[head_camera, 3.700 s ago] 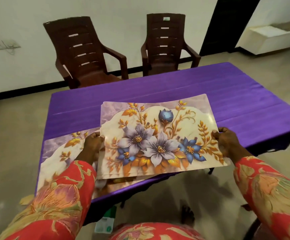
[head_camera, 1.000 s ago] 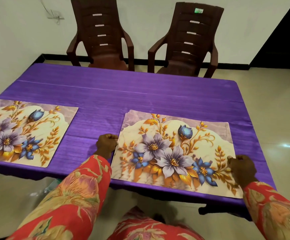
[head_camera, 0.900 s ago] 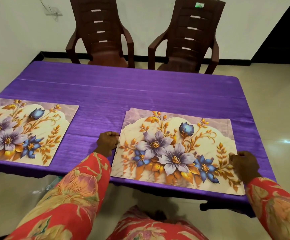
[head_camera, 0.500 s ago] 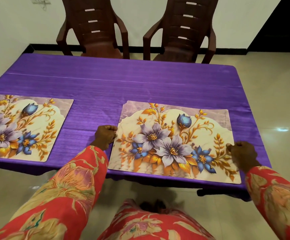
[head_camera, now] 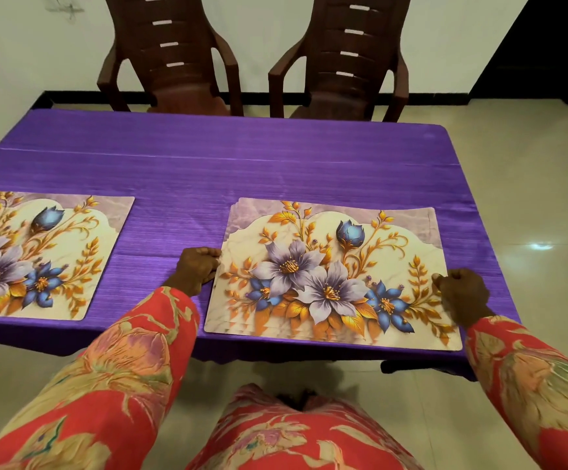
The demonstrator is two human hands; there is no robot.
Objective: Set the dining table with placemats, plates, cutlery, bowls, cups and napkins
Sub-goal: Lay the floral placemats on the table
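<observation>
Two spots on the near side have placemats so far. On the left a single placemat [head_camera: 43,256] lies flat on the purple bench [head_camera: 228,164], well apart from everything else. Next along, the left hand [head_camera: 198,269] has its fingers curled round the left edge of the stack of placemats [head_camera: 335,276]. You can see extra edges peeking out along the stack's bottom and top left corner, so it looks like several mats piled up rather than one. At the far right, the right hand [head_camera: 462,293] pinches the stack's right edge, fingers curled in tight. Behind the bench stand two brown chairs [head_camera: 255,56].

So I'd say we're early, in the placemat step: no plates, cutlery, bowls, cups or napkins anywhere in view. Next move probably means peeling the top mats off and leaving one at this spot, then carrying the rest round to the chair side. They look thin and slippery, so separating just one could be fiddly.

Compared with a few seconds ago, the stack was up in the air over the near edge and now it's down flat, both hands gripping the same edges as before
</observation>
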